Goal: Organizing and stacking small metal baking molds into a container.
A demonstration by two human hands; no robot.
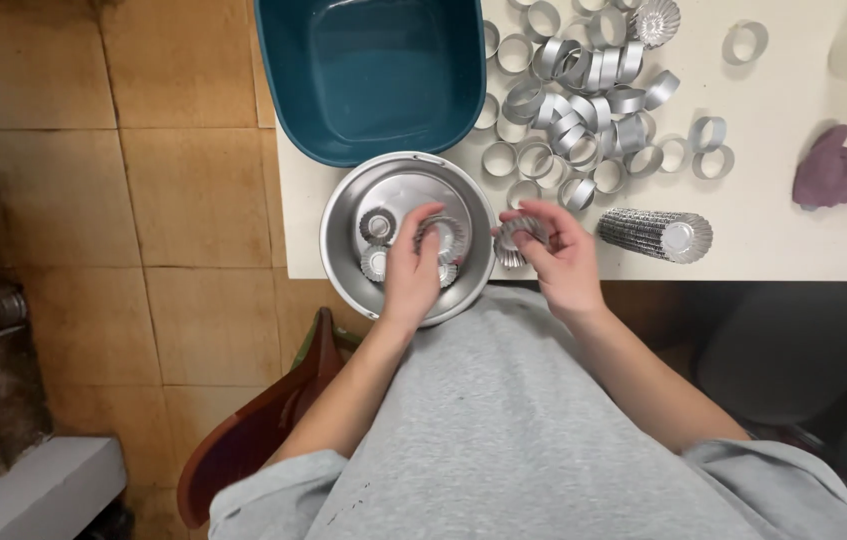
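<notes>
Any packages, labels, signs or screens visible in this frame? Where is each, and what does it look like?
None in view: no package, label, sign or screen.
The table holds only bare ware: a teal tub, a steel bowl, loose metal rings, a stack of fluted moulds and a purple lump.

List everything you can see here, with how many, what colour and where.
teal tub: one, teal, top of table
steel bowl: one, silver, table's front edge
fluted moulds: several, silver, inside the steel bowl
metal rings: many, silver, heaped right of the tub
mould stack: one, silver, lying on its side
purple lump: one, purple, far right
table: one, white
chair: one, reddish brown, lower left
left hand: over the bowl, on a mould
right hand: holding a fluted mould
</notes>
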